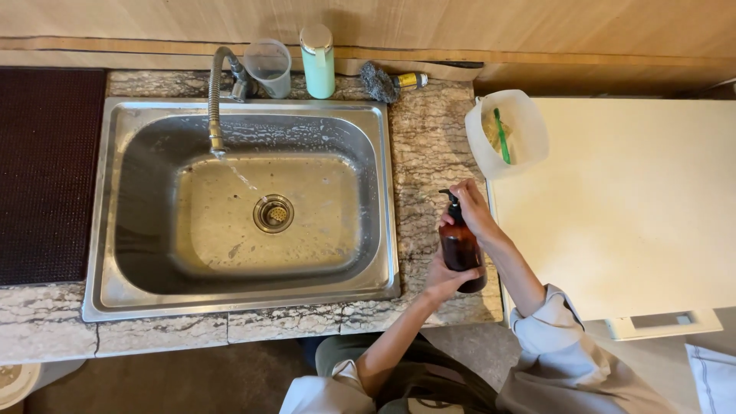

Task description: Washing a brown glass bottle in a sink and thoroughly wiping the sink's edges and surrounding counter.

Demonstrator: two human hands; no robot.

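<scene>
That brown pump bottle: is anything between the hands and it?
Nothing visible. The left hand wraps the brown pump bottle low on its body, and the right hand rests on its black pump head. The bottle stands on the stone counter, right of the sink.

Probably a home kitchen: steel sink (241, 207), marble counter (429, 153), scrubber (379, 81)

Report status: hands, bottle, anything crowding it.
Left hand grips brown pump bottle at its base. Right hand on the pump head. Bottle upright on stone counter, between sink and white board; white tub behind, apart.
</scene>
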